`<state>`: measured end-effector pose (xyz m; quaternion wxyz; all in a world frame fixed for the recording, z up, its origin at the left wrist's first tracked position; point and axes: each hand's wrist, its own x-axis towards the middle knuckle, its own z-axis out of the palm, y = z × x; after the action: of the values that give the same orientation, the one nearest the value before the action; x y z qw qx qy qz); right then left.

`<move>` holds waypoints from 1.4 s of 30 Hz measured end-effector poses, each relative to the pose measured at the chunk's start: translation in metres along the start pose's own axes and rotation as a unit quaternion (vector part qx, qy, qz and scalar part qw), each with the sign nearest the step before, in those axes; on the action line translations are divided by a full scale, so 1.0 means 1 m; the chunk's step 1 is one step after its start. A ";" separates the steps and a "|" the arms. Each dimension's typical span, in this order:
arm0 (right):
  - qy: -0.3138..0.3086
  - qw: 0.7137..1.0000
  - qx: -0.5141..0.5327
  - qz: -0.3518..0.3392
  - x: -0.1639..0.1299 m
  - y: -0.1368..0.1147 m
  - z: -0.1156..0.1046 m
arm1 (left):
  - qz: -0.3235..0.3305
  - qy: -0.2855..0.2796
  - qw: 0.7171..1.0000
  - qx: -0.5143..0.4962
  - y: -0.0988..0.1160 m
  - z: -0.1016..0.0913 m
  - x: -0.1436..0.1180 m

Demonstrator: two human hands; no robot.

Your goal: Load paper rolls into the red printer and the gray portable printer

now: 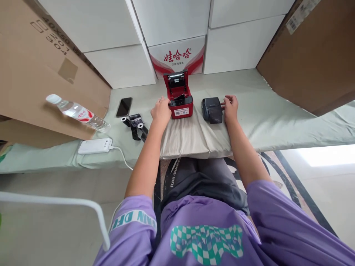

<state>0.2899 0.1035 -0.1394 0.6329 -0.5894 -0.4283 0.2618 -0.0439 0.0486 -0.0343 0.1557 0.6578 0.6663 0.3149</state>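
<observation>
A red and black label printer point(181, 112) stands on the cloth-covered table with its lid tipped up and back. My left hand point(162, 110) is at its left side, fingers bent and pressed against the casing near the front corner. To the right lies a smaller black portable printer point(208, 107), with a dark flap hanging over its front. Beside it is my right hand point(230, 106), fingers loosely bent and apart, one fingertip touching the printer's right side. The inside of the red printer shows a roller under the lid; details are too small to tell.
On the left are dark rolls with white cores point(140, 126), a phone point(124, 107), a water bottle point(80, 112) and a white power bank point(95, 146) with a cable. White cartons point(177, 55) line the back. Brown cardboard boxes point(55, 70) flank both sides.
</observation>
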 end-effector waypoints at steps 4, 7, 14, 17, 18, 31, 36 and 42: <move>0.002 1.000 0.006 0.009 0.000 -0.001 0.000 | 0.002 -0.023 0.999 0.041 0.010 -0.007 -0.003; 0.002 1.000 0.013 0.011 -0.001 -0.004 0.000 | 0.005 -0.058 0.994 0.096 0.018 -0.022 0.009; -0.011 0.999 0.035 0.020 -0.005 -0.008 -0.001 | 0.074 -0.154 0.982 0.084 0.018 -0.031 0.090; -0.014 0.999 0.048 0.019 -0.007 -0.009 -0.001 | 0.117 -0.213 0.959 0.146 0.028 -0.008 0.109; -0.016 0.998 0.052 0.017 -0.007 -0.008 -0.001 | 0.111 -0.215 0.952 0.187 0.033 0.000 0.111; -0.019 0.999 0.031 -0.025 0.006 0.018 0.010 | 0.116 -0.235 0.922 0.286 0.067 -0.046 0.100; -0.010 0.999 0.003 -0.052 0.012 0.029 0.013 | 0.070 -0.141 0.986 0.056 0.043 -0.123 0.079; -0.006 0.998 -0.007 -0.066 0.019 0.038 0.015 | -0.065 -0.100 0.992 0.047 -0.029 -0.133 0.083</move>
<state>0.2932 0.1341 -0.1722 0.6421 -0.5627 -0.4719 0.2201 -0.1561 0.1028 0.0651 0.2109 0.6475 0.7029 0.2054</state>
